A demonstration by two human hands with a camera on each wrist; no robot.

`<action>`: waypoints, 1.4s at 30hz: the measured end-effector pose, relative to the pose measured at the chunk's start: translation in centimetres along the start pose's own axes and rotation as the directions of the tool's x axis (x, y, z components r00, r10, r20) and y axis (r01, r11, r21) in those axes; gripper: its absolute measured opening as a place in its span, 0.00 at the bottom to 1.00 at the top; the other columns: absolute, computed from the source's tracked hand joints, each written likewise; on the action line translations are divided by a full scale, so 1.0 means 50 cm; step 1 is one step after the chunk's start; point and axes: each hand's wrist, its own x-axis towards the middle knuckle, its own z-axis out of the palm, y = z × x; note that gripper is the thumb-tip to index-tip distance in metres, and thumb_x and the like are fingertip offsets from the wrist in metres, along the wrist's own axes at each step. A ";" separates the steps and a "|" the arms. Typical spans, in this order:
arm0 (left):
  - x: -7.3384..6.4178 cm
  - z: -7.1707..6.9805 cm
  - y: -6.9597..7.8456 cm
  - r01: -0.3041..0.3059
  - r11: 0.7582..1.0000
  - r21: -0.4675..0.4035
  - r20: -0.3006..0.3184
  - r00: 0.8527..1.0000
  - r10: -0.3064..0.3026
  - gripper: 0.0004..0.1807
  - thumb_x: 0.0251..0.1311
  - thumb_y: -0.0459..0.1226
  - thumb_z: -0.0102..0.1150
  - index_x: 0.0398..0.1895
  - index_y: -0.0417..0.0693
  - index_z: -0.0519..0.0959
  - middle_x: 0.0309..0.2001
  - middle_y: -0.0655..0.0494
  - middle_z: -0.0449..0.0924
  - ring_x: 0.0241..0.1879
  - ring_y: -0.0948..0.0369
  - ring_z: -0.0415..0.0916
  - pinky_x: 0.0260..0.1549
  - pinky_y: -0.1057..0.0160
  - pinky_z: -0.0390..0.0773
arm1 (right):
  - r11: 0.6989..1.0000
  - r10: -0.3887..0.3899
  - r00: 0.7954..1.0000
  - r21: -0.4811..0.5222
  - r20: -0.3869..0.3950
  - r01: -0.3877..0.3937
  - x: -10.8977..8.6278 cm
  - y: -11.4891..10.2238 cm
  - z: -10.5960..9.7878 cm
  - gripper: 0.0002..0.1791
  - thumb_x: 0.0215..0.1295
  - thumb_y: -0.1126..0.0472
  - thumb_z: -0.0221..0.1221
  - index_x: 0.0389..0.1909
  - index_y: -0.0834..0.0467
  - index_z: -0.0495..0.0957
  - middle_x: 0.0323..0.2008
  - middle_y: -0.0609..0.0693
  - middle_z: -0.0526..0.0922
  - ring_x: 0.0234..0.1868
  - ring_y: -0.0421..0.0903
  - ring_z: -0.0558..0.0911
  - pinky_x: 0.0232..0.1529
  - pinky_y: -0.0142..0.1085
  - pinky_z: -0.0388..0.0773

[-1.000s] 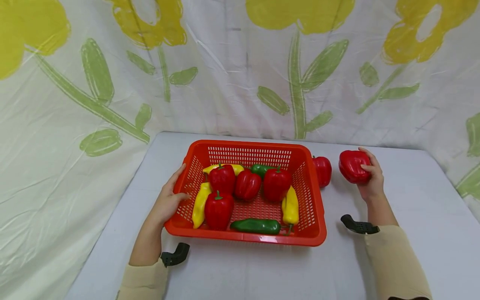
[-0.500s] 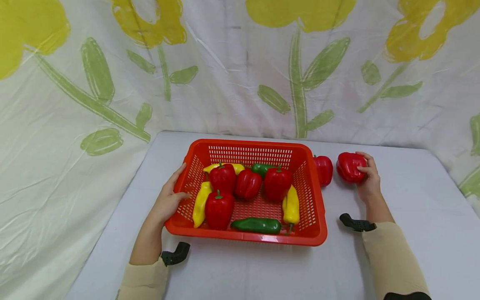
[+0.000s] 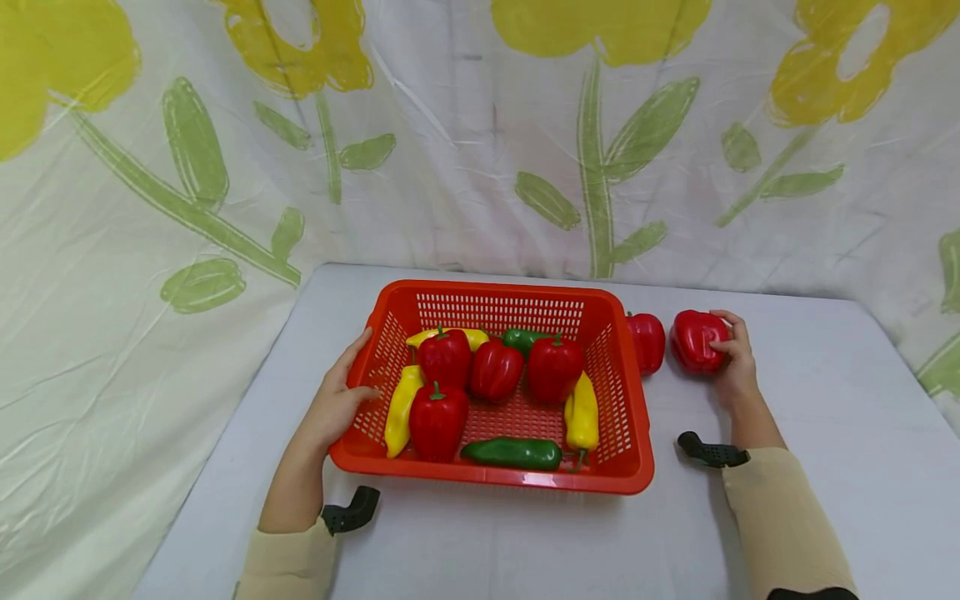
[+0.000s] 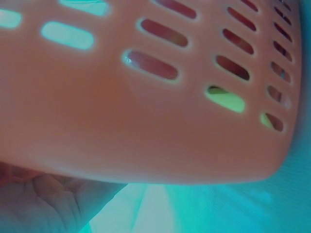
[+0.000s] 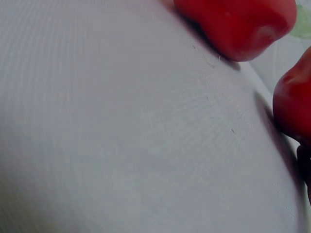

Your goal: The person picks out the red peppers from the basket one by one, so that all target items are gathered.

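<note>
My left hand (image 3: 335,404) grips the left rim of an orange-red plastic basket (image 3: 498,477), thumb over the inside. In the left wrist view the slotted basket wall (image 4: 97,131) fills most of the picture. My right hand (image 3: 738,367) holds a red bell pepper (image 3: 696,342) from its right side, low at the table. Another red bell pepper (image 3: 647,343) lies between it and the basket, partly behind the rim. Two red peppers show in the right wrist view, one at the top (image 5: 238,24), the other cut off by the right edge; no fingers are seen there.
Inside the basket lie several red bell peppers (image 3: 438,421), yellow peppers (image 3: 581,412) and green peppers (image 3: 513,452). The basket stands on a white-covered table (image 3: 540,550). A flower-patterned cloth (image 3: 450,183) hangs behind the table's far edge.
My right hand has come down and slightly left with the red bell pepper, which now sits nearer the other loose pepper. The left hand and basket have stayed put.
</note>
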 end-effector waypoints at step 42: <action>0.000 -0.001 -0.002 0.004 1.000 -0.019 0.005 1.000 -0.004 0.45 0.57 0.25 0.45 0.73 0.71 0.45 0.74 0.50 0.46 0.62 0.45 0.61 0.52 0.48 0.75 | 0.998 -0.012 0.999 0.059 0.031 0.010 -0.012 0.001 -0.005 0.25 0.58 0.67 0.39 0.57 0.45 0.61 0.50 0.36 0.69 0.51 0.35 0.66 0.40 0.22 0.73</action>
